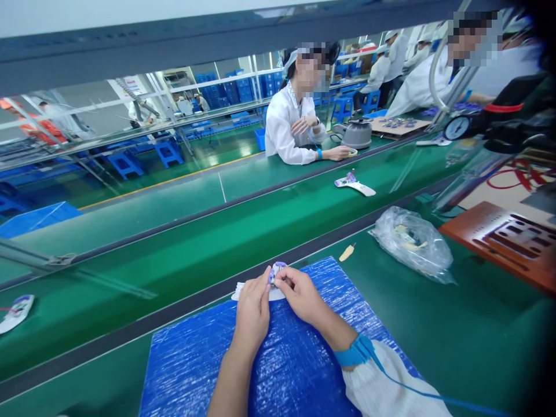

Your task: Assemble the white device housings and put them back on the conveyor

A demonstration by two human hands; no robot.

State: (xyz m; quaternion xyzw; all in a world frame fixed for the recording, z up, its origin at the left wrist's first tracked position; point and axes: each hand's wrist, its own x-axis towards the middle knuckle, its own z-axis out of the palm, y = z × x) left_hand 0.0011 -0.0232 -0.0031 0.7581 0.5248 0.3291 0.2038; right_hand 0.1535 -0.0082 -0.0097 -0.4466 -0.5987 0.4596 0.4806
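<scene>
Both my hands meet at the far edge of a blue plastic-wrapped mat (pixel 299 359). Between them is a small purple-and-white part (pixel 278 267), with a white curved piece (pixel 277 295) under it. My left hand (pixel 253 307) is closed along the part's left side, its fingers together. My right hand (pixel 299 292) pinches at the part's right side with thumb and forefinger; whatever small detail lies at the fingertips is hidden. A blue wrist strap (pixel 357 351) circles my right wrist, and its cord trails off to the right.
A green conveyor belt (pixel 174 249) crosses ahead, carrying a white-and-purple part (pixel 354 184) and another white piece (pixel 19 313) at left. To the right lie a clear plastic bag (pixel 412 243), a small yellow piece (pixel 347 252) and a brown slotted board (pixel 504 243). A co-worker (pixel 291 121) sits across the belt.
</scene>
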